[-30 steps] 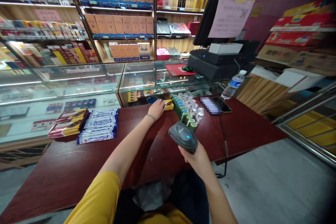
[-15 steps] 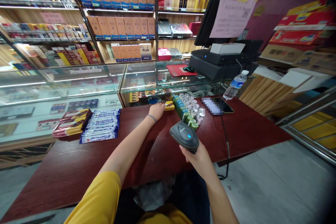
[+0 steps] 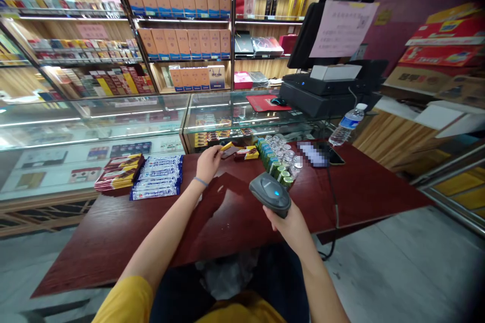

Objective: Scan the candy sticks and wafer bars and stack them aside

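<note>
Between the fingers of my left hand (image 3: 208, 165) is a yellow-and-brown snack packet (image 3: 228, 150), raised just off the table and tilted. Beside it, more yellow-and-brown packets (image 3: 248, 153) lie on the tabletop. My right hand (image 3: 287, 223) is wrapped around the handle of a grey barcode scanner (image 3: 270, 193), which has a blue light lit on top. Beyond the scanner stand rows of small green and clear-topped containers (image 3: 282, 171). To the left lie blue-and-white sachets (image 3: 158, 176) and a stack of dark red and yellow packets (image 3: 120, 171).
The dark red table (image 3: 159, 242) butts against a glass display counter (image 3: 151, 116). At the right are a phone (image 3: 335, 156), a water bottle (image 3: 346, 125), a hanging cable (image 3: 336, 212) and a monitor (image 3: 302, 35). A black mouse (image 3: 278, 102) rests on a red mat (image 3: 261, 103).
My left hand has moved left and lifted a packet away from the others beside the containers. My right hand still holds the scanner. The view has shifted slightly.
</note>
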Motion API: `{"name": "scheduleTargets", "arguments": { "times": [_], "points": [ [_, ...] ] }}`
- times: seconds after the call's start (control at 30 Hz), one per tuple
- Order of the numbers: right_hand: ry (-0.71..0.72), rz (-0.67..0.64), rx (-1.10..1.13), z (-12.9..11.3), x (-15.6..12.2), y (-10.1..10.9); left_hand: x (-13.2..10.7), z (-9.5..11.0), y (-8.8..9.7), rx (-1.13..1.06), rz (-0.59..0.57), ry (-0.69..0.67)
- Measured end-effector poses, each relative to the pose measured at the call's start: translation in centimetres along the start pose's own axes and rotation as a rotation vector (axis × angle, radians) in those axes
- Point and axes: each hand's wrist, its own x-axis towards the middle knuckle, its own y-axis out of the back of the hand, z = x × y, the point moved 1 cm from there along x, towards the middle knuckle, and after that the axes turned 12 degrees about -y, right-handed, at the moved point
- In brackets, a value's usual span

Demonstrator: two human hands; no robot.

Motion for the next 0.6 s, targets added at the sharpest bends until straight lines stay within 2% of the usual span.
{"name": "scheduleTargets", "arguments": {
  "times": [0.13, 0.3, 0.4, 0.6],
  "points": [
    [-0.027, -0.033, 0.023, -0.6, -0.3, -0.6, -2.8, -0.7, 1.9, -0.299, 0.19, 0.183],
    [-0.027, -0.056, -0.002, -1.4, -0.5, -1.7, -5.4, -1.8, 2.9, -0.73, 0.416, 0.413],
    [-0.03, -0.057, -0.009, -1.5, -0.6, -2.4, -6.4, -2.0, 3.0, -0.922, 0.485, 0.549],
    [-0.052, -0.115, -0.055, -1.9, -0.7, -3.6, -7.5, -2.5, 2.6, -1.078, 0.583, 0.606]
  ]
}}
